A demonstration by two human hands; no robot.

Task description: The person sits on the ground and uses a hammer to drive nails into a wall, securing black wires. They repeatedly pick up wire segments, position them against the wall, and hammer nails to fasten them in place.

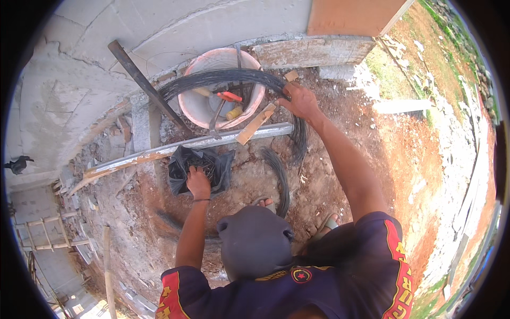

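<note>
In the head view, the concrete wall [95, 69] is closing off the far side, and the dark pole [139, 74] is slanting down from it to my left. The metal-faced beam [212, 140] is running crosswise below the bucket [197, 110], leaving little room around the tools there. Bare ground [406, 170] is lying more open to the right, beyond my right forearm. My right hand [302, 102] is closing around the black wire bundle [228, 77] near its right-hand bend. The bundle is lying over the bucket's mouth, its long axis arching left to right; its left part is pointing toward the pole, and past my grip it is turning down toward me. My left hand [198, 183] is dipping into the black plastic bag [222, 178], fingertips hidden, so I am not able to tell whether they are gripping anything.
</note>
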